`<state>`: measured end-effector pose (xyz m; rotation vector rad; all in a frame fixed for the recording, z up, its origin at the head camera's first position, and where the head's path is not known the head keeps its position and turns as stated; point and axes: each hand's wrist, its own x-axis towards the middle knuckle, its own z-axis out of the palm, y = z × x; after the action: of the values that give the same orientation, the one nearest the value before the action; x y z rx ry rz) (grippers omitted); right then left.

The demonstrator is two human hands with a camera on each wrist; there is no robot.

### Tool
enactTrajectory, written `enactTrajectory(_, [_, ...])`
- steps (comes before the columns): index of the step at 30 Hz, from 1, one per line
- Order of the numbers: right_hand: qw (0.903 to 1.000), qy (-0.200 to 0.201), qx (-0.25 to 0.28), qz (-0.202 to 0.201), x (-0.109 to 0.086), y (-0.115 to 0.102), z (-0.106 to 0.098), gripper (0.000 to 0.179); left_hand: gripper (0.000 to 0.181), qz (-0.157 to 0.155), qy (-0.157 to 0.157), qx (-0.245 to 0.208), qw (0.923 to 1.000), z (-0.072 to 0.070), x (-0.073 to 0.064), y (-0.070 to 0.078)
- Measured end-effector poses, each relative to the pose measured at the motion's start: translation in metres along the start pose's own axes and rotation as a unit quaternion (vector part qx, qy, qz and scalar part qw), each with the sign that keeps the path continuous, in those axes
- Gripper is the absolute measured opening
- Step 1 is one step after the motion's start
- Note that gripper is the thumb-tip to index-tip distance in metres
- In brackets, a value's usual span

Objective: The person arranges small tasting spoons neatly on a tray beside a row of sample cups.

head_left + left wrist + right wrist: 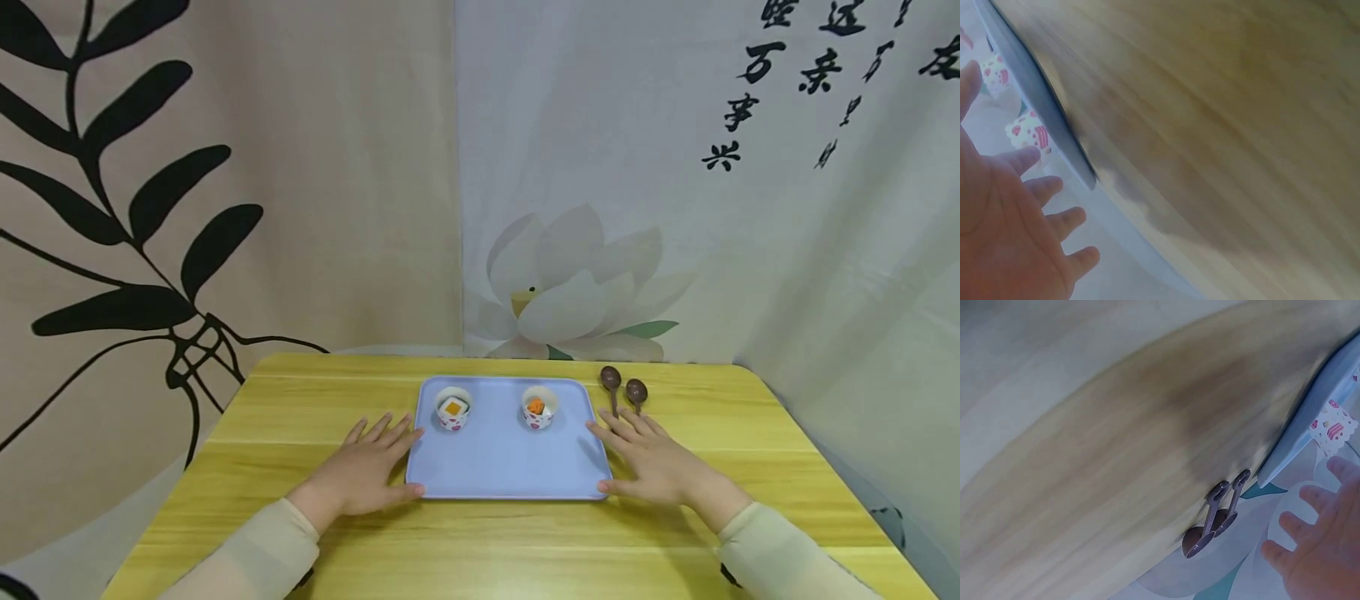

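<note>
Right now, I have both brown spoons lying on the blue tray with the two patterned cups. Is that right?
Not quite: the head view shows both brown spoons on the yellow table, right of the blue tray. The two patterned cups are on it.

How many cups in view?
2. In the head view, the left cup and right cup both stand on the blue tray, toward its far edge.
</note>
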<state>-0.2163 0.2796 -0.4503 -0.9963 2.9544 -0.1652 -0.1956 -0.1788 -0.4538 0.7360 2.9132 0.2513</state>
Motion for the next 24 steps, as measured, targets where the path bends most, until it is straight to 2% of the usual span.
enactTrajectory(10, [0.9999,-0.005,0.004,-0.010,0.004,-0.002,0.005,0.088,0.090,-0.003,-0.012,-0.001,0.9999,0.000,0.003,0.002])
enactTrajectory(24, [0.9994,-0.034,0.004,-0.002,0.007,-0.001,0.012,0.091,0.092,-0.003,-0.021,0.008,0.9997,0.007,0.010,0.001])
